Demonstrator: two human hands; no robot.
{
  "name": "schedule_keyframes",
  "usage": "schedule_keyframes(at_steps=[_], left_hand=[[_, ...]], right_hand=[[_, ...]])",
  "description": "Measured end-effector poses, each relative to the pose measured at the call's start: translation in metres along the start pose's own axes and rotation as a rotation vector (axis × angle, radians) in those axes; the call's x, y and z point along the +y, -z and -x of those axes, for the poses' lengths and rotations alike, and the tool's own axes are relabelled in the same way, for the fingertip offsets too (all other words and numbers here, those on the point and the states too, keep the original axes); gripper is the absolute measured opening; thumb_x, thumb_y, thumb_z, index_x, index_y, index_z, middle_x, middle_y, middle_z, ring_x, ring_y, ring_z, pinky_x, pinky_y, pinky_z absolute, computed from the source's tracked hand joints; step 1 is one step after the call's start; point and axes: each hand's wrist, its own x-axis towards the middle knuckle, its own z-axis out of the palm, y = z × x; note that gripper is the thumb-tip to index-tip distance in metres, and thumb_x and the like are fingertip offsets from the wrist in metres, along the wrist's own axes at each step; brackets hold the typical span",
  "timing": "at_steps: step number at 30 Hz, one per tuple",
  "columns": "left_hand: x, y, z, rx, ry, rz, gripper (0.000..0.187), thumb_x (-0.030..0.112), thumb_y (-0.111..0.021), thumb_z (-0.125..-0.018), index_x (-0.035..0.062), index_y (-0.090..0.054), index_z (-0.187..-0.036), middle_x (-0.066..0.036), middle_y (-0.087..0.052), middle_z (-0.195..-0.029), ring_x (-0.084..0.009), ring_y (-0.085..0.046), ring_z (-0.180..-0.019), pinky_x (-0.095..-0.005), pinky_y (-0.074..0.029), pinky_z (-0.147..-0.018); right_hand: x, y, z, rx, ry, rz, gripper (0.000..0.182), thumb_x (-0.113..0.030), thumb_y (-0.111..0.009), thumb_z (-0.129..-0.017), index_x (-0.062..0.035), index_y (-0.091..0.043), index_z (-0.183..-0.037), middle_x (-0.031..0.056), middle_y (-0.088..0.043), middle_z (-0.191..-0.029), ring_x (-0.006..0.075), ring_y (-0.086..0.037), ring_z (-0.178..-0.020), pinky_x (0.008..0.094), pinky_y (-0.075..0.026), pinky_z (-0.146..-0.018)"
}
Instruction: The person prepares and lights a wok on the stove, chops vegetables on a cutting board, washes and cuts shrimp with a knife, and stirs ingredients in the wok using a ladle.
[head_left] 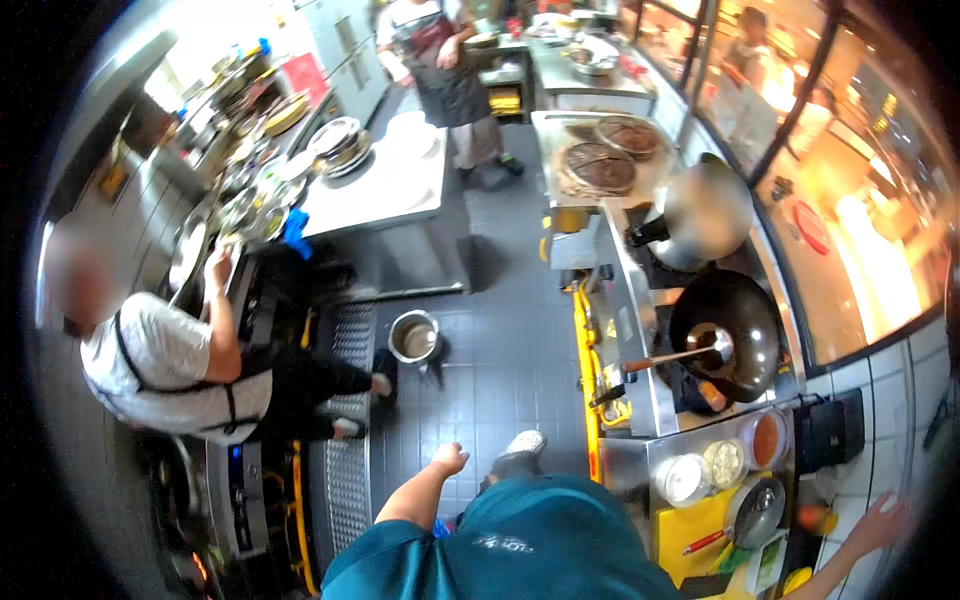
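Entered for left hand [450, 459]: bare, reached out low at lower centre above dark, smooth floor tiles [490, 380]. Saw fingers bent loosely inward; could not tell whether open or closed. Entered for right hand [880, 522]: bare, stretched to lower right before glossy white wall tiles [885, 400], with fingers spread wide, slightly blurred.

Listed nearest right hand, on brushed-steel worktop [665, 447] at lower right: small round pan [758, 512] with slim red handle; flat yellow board [690, 535], partly beneath pan; three round tubs in a row, namely white-filled tub [685, 480], tub of pale chunks [724, 463] and tub of orange-red sauce [766, 440].

Listed above, on range: deep black wok [700, 300], glossy and bowl-shaped, with wooden-handled ladle [665, 361] laid across rim; paler metal wok [725, 225] behind.

Listed nearest left hand: cylindrical steel pot [414, 337], on floor near centre, beside ribbed metal grating [347, 440].

Noted at left: person [180, 365] in white cloth top with dark straps. Noted at top: second person [440, 60] in dark apron.
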Motion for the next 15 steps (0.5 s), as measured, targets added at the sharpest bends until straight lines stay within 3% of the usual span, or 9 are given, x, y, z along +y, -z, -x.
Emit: schedule_keyframes(at_steps=[4, 8, 15], left_hand=[[0.003, 0.036, -0.032, -0.037, -0.04, -0.061, 0.052, 0.043, -0.06, -0.09, 0.0027, -0.064, -0.123, -0.022, -0.063, -0.126, -0.0372, -0.059, -0.119, -0.0445, -0.047, -0.101], [-0.017, 0.052, -0.062, -0.021, -0.08, -0.106, 0.051, 0.044, -0.059, -0.09, 0.0034, -0.065, -0.121, -0.022, -0.064, -0.125, -0.0374, -0.06, -0.118, -0.045, -0.048, -0.101], [-0.02, 0.08, -0.109, -0.206, -0.093, -0.284, 0.051, 0.043, -0.057, -0.092, 0.0027, -0.063, -0.122, -0.022, -0.063, -0.127, -0.0378, -0.06, -0.118, -0.045, -0.048, -0.1]], right_hand=[[-0.021, 0.068, 0.013, 0.092, 0.024, -0.159, 0.047, -0.027, -0.054, -0.102, -0.0182, -0.046, -0.147, 0.016, -0.044, -0.149, 0.0321, -0.042, -0.138, 0.0493, -0.037, -0.11], [-0.036, 0.12, 0.022, 0.115, 0.058, -0.157, 0.046, -0.023, -0.054, -0.102, -0.0172, -0.047, -0.147, 0.0161, -0.041, -0.151, 0.035, -0.041, -0.138, 0.0505, -0.037, -0.111], [-0.031, 0.19, 0.045, 0.056, 0.069, -0.082, 0.048, -0.016, -0.056, -0.1, -0.0133, -0.046, -0.147, 0.017, -0.04, -0.151, 0.0362, -0.041, -0.137, 0.0489, -0.039, -0.111]])
